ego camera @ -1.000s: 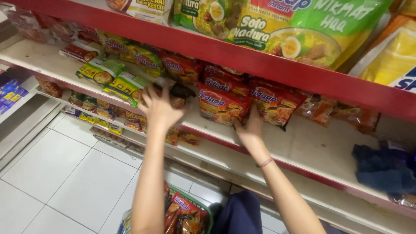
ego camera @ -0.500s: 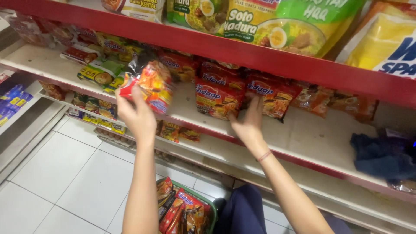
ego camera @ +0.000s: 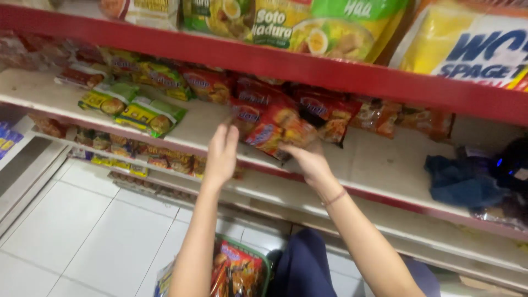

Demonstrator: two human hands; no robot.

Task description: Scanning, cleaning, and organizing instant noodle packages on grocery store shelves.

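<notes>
Your right hand (ego camera: 308, 160) grips a red noodle packet (ego camera: 278, 131) at the shelf (ego camera: 379, 159) – left hand (ego camera: 221, 154) open, empty – basket (ego camera: 242, 269) near you half full

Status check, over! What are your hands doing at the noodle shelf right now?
Left hand open, raised beside the red noodle packet. Right hand grips that packet from below, tilted at the shelf edge. Nothing blocking.

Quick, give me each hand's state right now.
Left hand: open, fingers straight, holding nothing.
Right hand: closed on a red noodle packet at the shelf.
</notes>
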